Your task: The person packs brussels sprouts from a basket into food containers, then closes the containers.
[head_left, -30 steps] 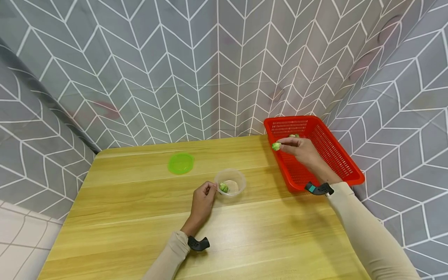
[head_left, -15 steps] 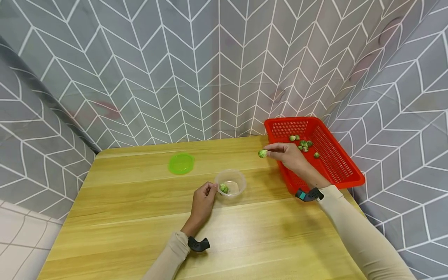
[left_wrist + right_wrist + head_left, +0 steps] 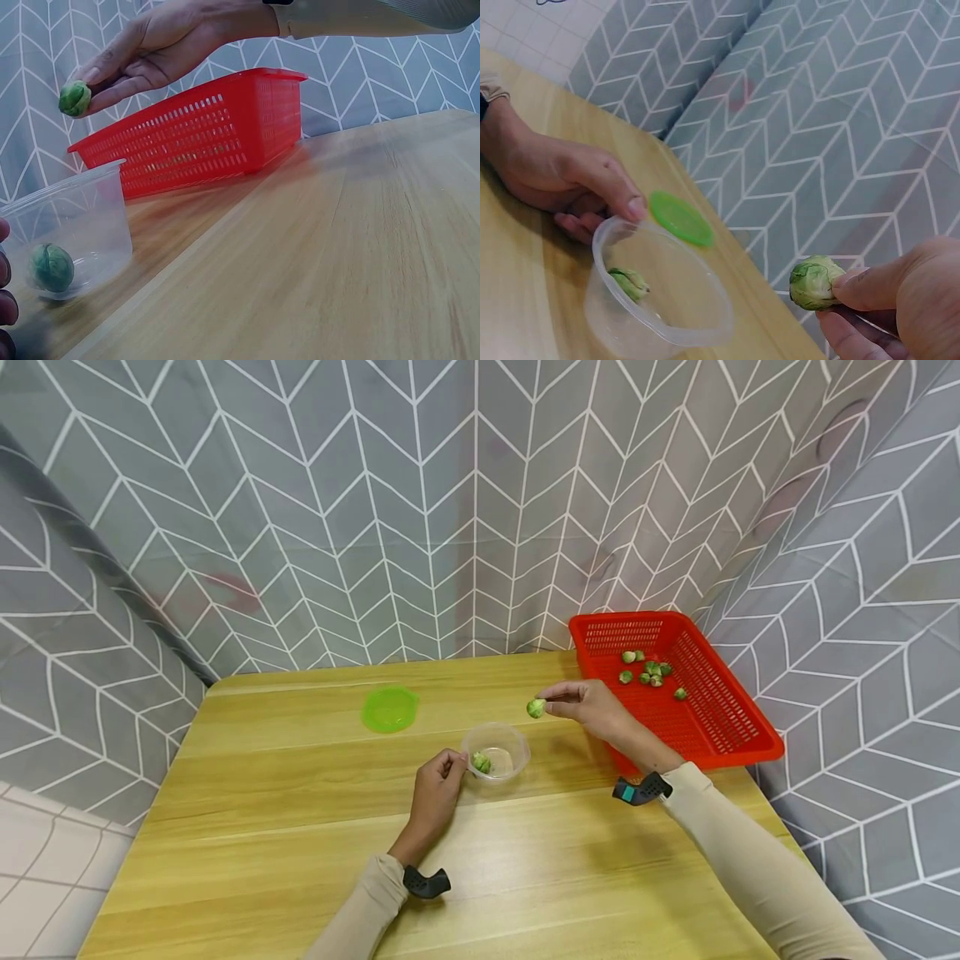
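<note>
My right hand [image 3: 592, 706] pinches a Brussels sprout [image 3: 536, 708] between thumb and fingertips, up above the table to the right of a clear plastic tub [image 3: 516, 745]. Inside the tub lies another Brussels sprout [image 3: 51, 268], near its left wall. My left hand [image 3: 437, 789] holds the tub's left rim, its thumb on the edge and fingers curled below in the right wrist view. To the right, a red basket [image 3: 720, 689] contains several loose Brussels sprouts [image 3: 654, 672], gathered mostly toward its back.
A round green lid [image 3: 389, 709] lies flat on the wooden table [image 3: 300, 810], behind and left of the tub. Grey curtains [image 3: 420, 510] with white zigzag lines hang along the back and right. The red basket's long side wall rises at the table's right.
My right hand has moved left out from over the red basket with the sprout, toward the tub, uncovering the sprouts in the basket. My left hand has stayed at the tub's rim.
</note>
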The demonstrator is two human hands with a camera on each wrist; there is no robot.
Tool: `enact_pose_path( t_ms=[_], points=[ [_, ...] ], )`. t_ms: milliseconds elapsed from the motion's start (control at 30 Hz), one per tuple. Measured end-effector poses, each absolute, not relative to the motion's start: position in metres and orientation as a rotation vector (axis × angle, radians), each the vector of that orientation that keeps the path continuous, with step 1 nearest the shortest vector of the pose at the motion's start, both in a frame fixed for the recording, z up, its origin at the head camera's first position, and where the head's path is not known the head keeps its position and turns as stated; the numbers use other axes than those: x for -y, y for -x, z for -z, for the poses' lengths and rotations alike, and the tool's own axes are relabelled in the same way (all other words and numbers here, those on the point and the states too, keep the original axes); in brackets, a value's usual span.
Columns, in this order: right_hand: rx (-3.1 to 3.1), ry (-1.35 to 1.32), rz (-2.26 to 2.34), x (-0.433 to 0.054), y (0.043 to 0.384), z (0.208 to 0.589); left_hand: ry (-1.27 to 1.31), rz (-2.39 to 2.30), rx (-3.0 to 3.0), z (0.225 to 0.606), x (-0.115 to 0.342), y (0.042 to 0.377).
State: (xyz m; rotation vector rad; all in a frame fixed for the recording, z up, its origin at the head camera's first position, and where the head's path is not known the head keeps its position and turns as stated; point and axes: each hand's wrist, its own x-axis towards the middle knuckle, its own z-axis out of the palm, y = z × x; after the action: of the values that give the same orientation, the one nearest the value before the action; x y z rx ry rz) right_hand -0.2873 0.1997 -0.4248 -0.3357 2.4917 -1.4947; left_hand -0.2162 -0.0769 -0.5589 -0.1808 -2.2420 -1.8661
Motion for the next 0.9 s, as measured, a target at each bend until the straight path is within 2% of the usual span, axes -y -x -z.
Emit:
enact_pose_path(
  t_ms=[700, 900],
  points=[
    [-2.388, 0.482, 1.451, -0.162, 0.274, 0.439, 0.162, 1.873, 2.247, 0.559, 0.077, 0.217],
    [-2.373, 0.511, 1.440, -0.153, 0.272, 0.447, 0.114, 1.865, 2.271, 0.537, 0.073, 0.208]
  ],
)
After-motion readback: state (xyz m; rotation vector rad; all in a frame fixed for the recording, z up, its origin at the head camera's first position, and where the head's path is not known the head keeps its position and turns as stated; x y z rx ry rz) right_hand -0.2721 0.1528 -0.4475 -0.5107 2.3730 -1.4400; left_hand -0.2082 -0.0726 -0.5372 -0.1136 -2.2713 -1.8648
